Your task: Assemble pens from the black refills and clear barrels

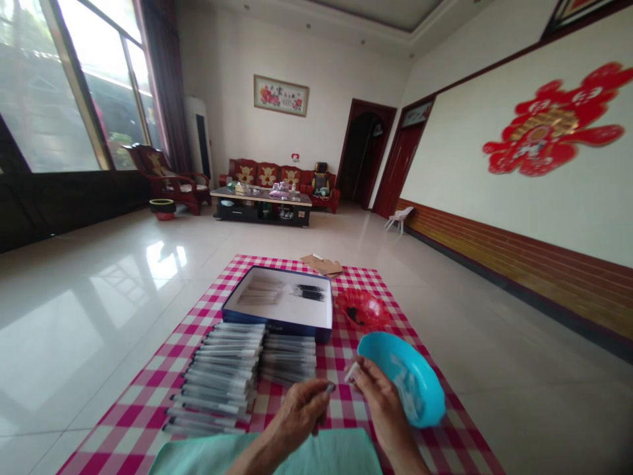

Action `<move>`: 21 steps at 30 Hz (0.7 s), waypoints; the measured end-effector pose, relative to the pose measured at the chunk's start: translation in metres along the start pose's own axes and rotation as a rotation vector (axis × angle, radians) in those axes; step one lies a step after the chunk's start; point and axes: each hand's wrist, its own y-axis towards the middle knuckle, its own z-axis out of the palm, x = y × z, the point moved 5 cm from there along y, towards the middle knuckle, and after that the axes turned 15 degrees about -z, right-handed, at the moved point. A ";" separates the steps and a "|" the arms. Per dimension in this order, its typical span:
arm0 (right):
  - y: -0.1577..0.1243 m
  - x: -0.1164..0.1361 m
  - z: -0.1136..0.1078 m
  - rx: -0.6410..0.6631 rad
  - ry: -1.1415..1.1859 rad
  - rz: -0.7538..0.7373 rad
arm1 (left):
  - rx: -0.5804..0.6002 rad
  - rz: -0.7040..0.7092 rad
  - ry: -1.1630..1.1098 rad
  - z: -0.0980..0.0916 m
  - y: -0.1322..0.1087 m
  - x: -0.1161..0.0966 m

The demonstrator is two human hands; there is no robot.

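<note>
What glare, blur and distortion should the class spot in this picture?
Head view: daylight washes out the window and glares off the floor; head view: the white piece in the right hand is too soft for fine detail; head view: the red wall decoration looks stretched, probably lens distortion.

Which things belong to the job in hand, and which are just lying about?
Likely in the job:
whitish plastic piece in the right hand
turquoise oval bowl of whitish pieces
red petal-edged bowl
blue-walled rectangular box
stacked grey pen-like tubes

Apparently just lying about:
flat brown cardboard
white plastic chair
</note>
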 end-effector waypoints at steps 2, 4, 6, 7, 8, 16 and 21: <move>-0.006 -0.012 0.015 -0.053 0.131 0.043 | 0.013 0.017 0.003 0.000 -0.001 -0.001; -0.011 -0.022 0.026 -0.077 0.218 0.086 | 0.016 0.021 -0.002 -0.002 -0.002 -0.001; -0.014 -0.028 0.034 -0.081 0.263 0.119 | 0.021 0.026 -0.017 -0.004 -0.003 -0.002; -0.015 -0.029 0.036 -0.082 0.269 0.131 | 0.023 0.031 -0.026 -0.005 -0.004 -0.003; -0.016 -0.030 0.037 -0.082 0.266 0.138 | 0.026 0.036 -0.033 -0.005 -0.005 -0.004; -0.017 -0.024 0.039 -0.015 0.227 0.098 | 0.033 0.037 -0.046 -0.006 -0.006 -0.008; -0.019 -0.024 0.038 0.017 0.212 0.085 | 0.043 0.055 -0.025 -0.006 -0.006 -0.005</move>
